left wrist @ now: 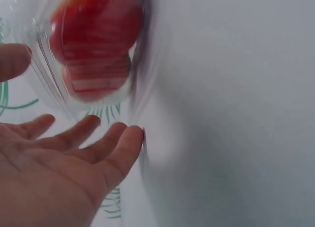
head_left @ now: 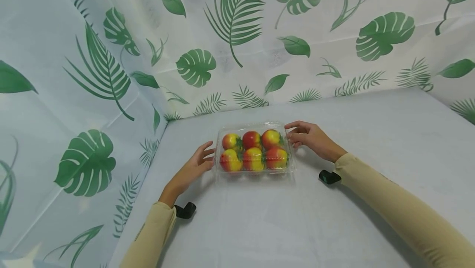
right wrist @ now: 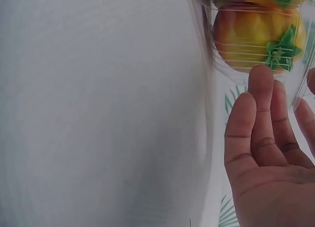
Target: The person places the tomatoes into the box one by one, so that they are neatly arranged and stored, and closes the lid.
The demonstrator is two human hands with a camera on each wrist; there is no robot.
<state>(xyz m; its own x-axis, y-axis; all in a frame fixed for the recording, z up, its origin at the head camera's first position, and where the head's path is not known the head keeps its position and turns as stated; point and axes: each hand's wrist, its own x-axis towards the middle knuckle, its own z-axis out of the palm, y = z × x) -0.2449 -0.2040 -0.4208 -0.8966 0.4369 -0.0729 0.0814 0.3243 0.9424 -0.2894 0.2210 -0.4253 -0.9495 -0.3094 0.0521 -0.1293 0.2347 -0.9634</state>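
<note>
A clear plastic clamshell box (head_left: 256, 171) sits on the table, its lid apparently down. Inside are several red-and-yellow round fruits (head_left: 253, 159) with green leafy tops, in two rows. To the left of the box is my left hand (head_left: 191, 169), fingers spread and loosely bent, the tips at or just short of the box's side. My right hand (head_left: 309, 138) is at the upper right corner, its fingertips close to or touching the wall. In the right wrist view, one fruit (right wrist: 256, 35) shows its green top through the plastic. Neither hand curls round the box.
A pale grey-white cloth covers the table (head_left: 256, 222). White curtains (head_left: 259, 45) with green leaf prints stand along the back and left side. Each wrist carries a small black camera, the left one (head_left: 185, 210) and the right one (head_left: 329, 177).
</note>
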